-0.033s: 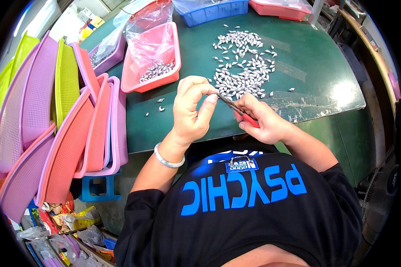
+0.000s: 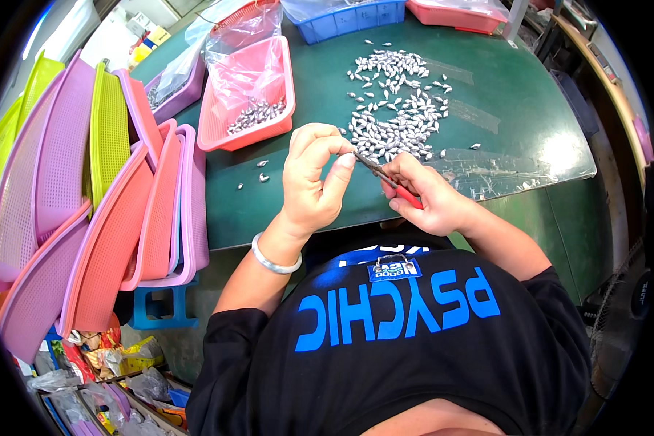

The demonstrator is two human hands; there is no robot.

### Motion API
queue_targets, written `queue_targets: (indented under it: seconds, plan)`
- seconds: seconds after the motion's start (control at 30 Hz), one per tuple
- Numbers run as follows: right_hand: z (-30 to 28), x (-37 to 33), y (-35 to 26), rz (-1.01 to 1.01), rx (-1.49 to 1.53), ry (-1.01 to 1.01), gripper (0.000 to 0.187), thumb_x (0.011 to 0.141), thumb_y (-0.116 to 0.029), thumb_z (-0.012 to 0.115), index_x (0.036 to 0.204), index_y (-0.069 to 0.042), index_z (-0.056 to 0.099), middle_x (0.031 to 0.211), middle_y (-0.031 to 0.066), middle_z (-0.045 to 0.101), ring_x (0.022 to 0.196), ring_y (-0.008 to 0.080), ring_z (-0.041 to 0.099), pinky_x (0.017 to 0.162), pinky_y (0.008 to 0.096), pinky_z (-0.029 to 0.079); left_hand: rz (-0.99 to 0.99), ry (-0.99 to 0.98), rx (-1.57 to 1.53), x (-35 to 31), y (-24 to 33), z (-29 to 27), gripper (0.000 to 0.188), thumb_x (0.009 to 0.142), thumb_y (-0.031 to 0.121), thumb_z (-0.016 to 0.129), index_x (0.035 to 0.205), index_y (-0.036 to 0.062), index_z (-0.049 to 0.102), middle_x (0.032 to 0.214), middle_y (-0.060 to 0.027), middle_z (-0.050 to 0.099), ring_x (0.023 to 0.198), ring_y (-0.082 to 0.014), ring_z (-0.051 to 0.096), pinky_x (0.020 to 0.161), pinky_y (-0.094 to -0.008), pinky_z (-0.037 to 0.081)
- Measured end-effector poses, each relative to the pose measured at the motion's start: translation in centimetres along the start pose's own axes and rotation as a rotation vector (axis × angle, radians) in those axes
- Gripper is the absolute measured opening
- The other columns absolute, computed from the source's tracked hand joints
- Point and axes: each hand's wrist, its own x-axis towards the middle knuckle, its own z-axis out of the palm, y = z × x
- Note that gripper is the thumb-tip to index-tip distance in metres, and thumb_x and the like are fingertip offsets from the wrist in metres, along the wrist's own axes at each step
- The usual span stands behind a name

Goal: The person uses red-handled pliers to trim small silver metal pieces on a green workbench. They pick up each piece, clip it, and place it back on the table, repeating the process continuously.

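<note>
My right hand [image 2: 430, 198] is closed round the red handles of a pair of pliers [image 2: 376, 171]. Their dark jaws point up and left, reaching the fingertips of my left hand [image 2: 314, 174]. Thumb and forefinger of that hand are pinched together at the jaw tips, above the table's near edge; whatever they hold is too small and covered to make out. Just beyond both hands lies a spread pile of small silver teardrop-shaped metal pieces [image 2: 400, 131]. A few more loose pieces [image 2: 263, 177] rest on the table left of my left hand.
On the green table [image 2: 516, 87] stands a pink basket [image 2: 287, 87] with plastic film and more metal pieces. A purple basket [image 2: 189, 98], a blue basket [image 2: 349, 25] and a red basket [image 2: 458, 18] stand farther off. Stacked colored baskets [image 2: 109, 240] crowd the left, above a blue stool [image 2: 163, 309].
</note>
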Motion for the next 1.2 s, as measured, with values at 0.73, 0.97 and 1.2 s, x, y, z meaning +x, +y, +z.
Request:
queue_targets:
  seconds: [0.73,0.97,1.2]
  plan:
    - [-3.7,1.3,-1.8,-0.096,-0.355,-0.108,0.044,0.073,0.006,0.06,0.115,-0.002,0.05,0.095,0.016,0.058,0.089,0.0335,0.058,0.077,0.0393,0.047,-0.847,-0.265,-0.979,1.4,0.8,-2.0,0.015,0.087,0.015,0.057,0.087,0.0001,0.059,0.063,-0.0043,0.055,0.053,-0.0119,0.05,0.052,-0.0237,0.042]
    - [-3.4,1.1,-2.4,-0.084,-0.449,0.112,0.051,0.068,0.004,0.064,0.116,-0.001,0.048,0.105,0.0169,0.055,0.095,0.0344,0.056,0.081,0.0388,0.047,-0.802,0.197,-1.063,0.6,0.7,-0.1,0.008,0.089,0.01,0.058,0.091,0.0034,0.061,0.073,-0.0019,0.058,0.061,-0.0097,0.053,0.057,-0.0222,0.043]
    - [-0.7,1.3,-1.7,-0.19,-0.637,0.349,0.056,0.064,0.002,0.068,0.115,0.0,0.046,0.105,0.0202,0.053,0.098,0.0389,0.053,0.083,0.0418,0.046,-0.741,0.385,-1.0,0.5,1.5,1.9,0.01,0.09,0.012,0.059,0.097,0.0054,0.062,0.081,-0.0008,0.058,0.07,-0.0102,0.053,0.065,-0.0244,0.043]
